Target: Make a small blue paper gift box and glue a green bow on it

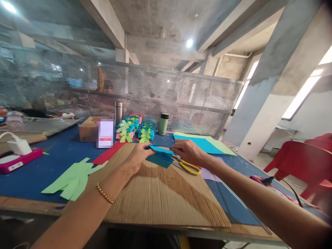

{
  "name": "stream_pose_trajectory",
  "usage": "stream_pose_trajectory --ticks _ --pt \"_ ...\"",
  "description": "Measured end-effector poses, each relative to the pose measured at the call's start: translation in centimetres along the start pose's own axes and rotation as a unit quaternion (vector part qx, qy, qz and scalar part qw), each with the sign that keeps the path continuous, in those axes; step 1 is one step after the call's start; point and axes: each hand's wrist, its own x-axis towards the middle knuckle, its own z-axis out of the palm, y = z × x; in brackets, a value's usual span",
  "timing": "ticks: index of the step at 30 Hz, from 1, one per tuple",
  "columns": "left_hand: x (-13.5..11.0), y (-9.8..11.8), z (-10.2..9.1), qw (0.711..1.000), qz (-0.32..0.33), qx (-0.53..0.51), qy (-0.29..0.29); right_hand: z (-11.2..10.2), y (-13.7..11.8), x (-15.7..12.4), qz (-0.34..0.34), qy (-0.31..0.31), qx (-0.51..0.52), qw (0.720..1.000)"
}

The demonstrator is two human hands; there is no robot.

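Observation:
Both my hands hold a folded blue paper piece (160, 156) a little above a brown cardboard sheet (160, 193). My left hand (138, 156) pinches its left edge, fingers closed. On the paper's right top edge my right hand (188, 151) pinches too. Yellow-handled scissors (189, 167) lie on the cardboard just under my right hand. A beaded bracelet (104, 193) is on my left wrist.
Green paper cut-outs (74, 178) and a red strip (107, 154) lie left on the blue tabletop (46, 162). Finished paper boxes with bows (135, 129), a cardboard box (89, 129), a steel flask (118, 113) and green cup (163, 123) stand behind. Blue and green sheets (204, 143) lie right; red chairs (303, 162) beyond.

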Motion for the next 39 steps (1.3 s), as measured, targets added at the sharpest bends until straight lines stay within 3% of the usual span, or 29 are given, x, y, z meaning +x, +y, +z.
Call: stream_pose_trajectory --ticks 4,12,19,23,27,31,34,39 --pt "0.1 0.0 0.0 0.999 0.005 -0.019 -0.027 -0.3 0.5 -0.2 0.035 0.008 0.029 0.999" --pt "-0.8 0.2 0.2 0.987 -0.033 -0.015 -0.158 -0.1 1.0 -0.9 0.103 -0.056 0.16 0.98" --pt "-0.7 0.0 0.1 0.981 -0.074 0.004 -0.181 2.2 0.8 -0.5 0.077 -0.097 0.246 0.961" --pt "-0.9 0.5 0.3 0.986 -0.042 0.015 -0.161 1.1 3.5 -0.7 0.126 -0.064 0.256 0.956" --pt "-0.9 0.5 0.3 0.993 -0.046 0.008 -0.109 -2.0 7.9 -1.7 0.213 0.059 0.212 0.952" --pt "-1.0 0.2 0.4 0.991 -0.059 -0.015 -0.117 -3.8 11.0 -2.7 0.297 0.146 0.124 0.936" --pt "-1.2 0.4 0.5 0.991 -0.066 -0.01 -0.118 -4.7 11.7 -3.7 0.334 0.128 0.045 0.933" --pt "-1.5 1.1 0.7 0.992 -0.076 0.002 -0.102 -6.4 10.5 -8.7 0.364 -0.014 -0.105 0.925"
